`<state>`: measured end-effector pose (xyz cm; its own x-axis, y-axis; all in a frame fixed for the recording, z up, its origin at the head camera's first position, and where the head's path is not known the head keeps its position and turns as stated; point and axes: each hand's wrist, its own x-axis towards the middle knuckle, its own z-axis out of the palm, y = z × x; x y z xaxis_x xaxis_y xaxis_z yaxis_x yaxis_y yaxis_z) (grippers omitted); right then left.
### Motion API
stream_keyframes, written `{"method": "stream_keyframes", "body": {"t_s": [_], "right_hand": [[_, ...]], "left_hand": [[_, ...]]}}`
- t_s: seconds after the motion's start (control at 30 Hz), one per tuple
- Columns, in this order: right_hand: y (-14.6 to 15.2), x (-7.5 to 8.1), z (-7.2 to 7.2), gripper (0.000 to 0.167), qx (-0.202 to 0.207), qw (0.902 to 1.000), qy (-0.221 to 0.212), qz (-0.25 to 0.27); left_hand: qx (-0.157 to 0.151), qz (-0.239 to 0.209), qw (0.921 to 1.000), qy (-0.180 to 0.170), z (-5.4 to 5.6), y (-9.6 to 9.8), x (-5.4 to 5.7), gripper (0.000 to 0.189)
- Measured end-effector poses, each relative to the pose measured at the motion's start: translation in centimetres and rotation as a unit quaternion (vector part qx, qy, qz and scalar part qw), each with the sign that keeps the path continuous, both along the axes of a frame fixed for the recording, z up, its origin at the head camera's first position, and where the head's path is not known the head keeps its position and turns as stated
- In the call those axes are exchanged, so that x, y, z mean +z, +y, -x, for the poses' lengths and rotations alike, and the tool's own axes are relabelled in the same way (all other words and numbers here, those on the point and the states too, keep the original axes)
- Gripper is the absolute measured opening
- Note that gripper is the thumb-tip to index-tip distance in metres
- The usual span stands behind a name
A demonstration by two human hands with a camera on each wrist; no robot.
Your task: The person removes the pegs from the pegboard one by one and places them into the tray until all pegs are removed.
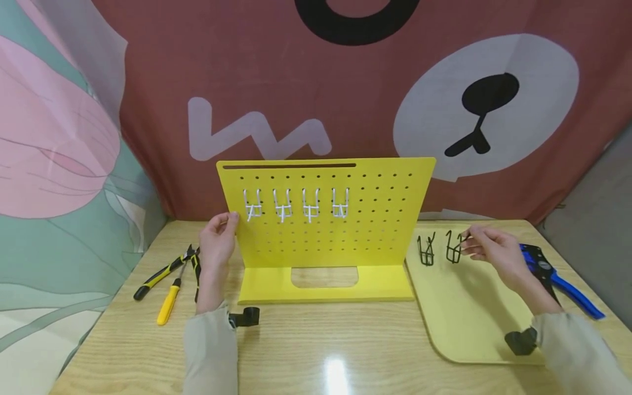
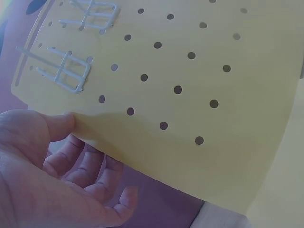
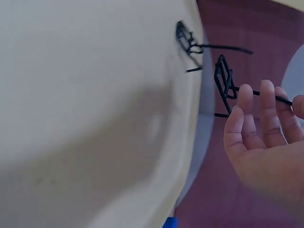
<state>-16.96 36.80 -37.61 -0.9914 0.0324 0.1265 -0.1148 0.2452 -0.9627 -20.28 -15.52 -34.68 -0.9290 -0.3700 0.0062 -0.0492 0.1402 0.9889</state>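
Observation:
My left hand (image 1: 217,241) pinches the left edge of a yellow pegboard (image 1: 326,255) standing upright on its base. In the left wrist view, that hand (image 2: 47,171) has its thumb on the front of the board (image 2: 247,156) and its other fingers behind the edge. Several white wire hooks (image 1: 254,210) hang on the board's upper left. My right hand (image 1: 496,255) holds a black wire hook (image 1: 453,260) by its prong over a tray. The right wrist view shows this hook (image 3: 223,97) jutting from the fingers of the hand (image 3: 266,147). A second black hook (image 1: 426,264) is on the tray.
The pale yellow tray (image 1: 469,329) lies right of the pegboard on a wooden table (image 1: 286,351). Blue-handled pliers (image 1: 575,293) lie beyond its right edge. Yellow-and-black pliers (image 1: 160,278) and a yellow-handled screwdriver (image 1: 169,304) lie at left. A printed cloth (image 1: 257,66) hangs behind.

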Motion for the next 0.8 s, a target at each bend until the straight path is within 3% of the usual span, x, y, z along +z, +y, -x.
{"method": "stream_keyframes", "body": {"t_s": [0.13,0.27,0.8], "right_hand": [[0.7,-0.8,0.7,0.029,-0.014,0.9987,-0.031,-0.037],[0.9,-1.2,0.8,0.026,-0.025,0.9975,-0.051,-0.042],[0.4,-1.9,1.6,0.034,-0.023,0.9939,-0.054,-0.094]], "left_hand": [[0.0,-0.005,1.0,0.002,-0.1,-0.1,0.0,0.04],[-0.004,-0.01,0.9999,0.006,0.0,-0.1,0.0,0.039],[-0.003,-0.013,0.9999,0.001,0.0,-0.1,0.1,0.04]]}}
